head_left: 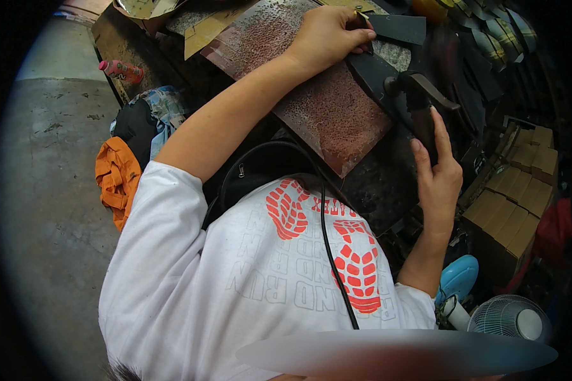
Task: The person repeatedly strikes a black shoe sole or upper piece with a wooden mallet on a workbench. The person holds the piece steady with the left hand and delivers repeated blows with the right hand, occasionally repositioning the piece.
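My right hand (440, 181) is wrapped round the black handle of a claw hammer (424, 92), with the index finger lying along it. The hammer's head hangs over a dark flat strip (376, 77). At the far side, my left hand (330, 39) pinches with thumb and fingers at the near end of a dark flat blade-shaped piece (398, 28). What lies between those fingertips is small and partly hidden. Below my left forearm is a worn brown sheet (340, 120) with a pitted, speckled surface, lying on the dark bench.
A pink bottle (124, 71) stands at the bench's left edge, near an orange cloth (116, 181). Stacked cardboard boxes (511, 197) are at the right, with a fan (508, 317) below them. Dark curved pieces (499, 35) lie at the far right. A black cable (329, 247) hangs across my shirt.
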The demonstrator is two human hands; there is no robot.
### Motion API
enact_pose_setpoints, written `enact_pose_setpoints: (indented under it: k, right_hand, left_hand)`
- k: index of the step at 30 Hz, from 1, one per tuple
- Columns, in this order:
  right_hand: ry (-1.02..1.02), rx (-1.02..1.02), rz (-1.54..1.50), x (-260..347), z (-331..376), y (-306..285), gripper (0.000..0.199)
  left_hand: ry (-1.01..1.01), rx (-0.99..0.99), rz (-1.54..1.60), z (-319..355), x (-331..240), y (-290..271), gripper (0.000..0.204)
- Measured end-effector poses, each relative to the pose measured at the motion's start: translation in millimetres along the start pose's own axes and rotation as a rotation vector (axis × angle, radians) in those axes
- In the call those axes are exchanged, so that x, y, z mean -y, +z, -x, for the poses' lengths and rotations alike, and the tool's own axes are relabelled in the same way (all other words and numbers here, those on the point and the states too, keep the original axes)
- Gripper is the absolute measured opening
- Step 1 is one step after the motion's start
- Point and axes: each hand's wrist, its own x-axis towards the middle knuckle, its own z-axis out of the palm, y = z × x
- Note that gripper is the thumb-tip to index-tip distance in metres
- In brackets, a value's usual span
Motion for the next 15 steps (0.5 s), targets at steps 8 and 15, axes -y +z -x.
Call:
enact_pose_setpoints:
  k: [8,15]
  right_hand:
    - [-0.312,-0.056,-0.517,67,-34,-97,0.047]
    - [0.092,-0.098,-0.278,27,-24,-29,0.043]
  left_hand:
    - [0.537,-0.152,-0.574,-1,6,16,0.019]
    - [0.71,-0.144,-0.691,-1,8,28,0.017]
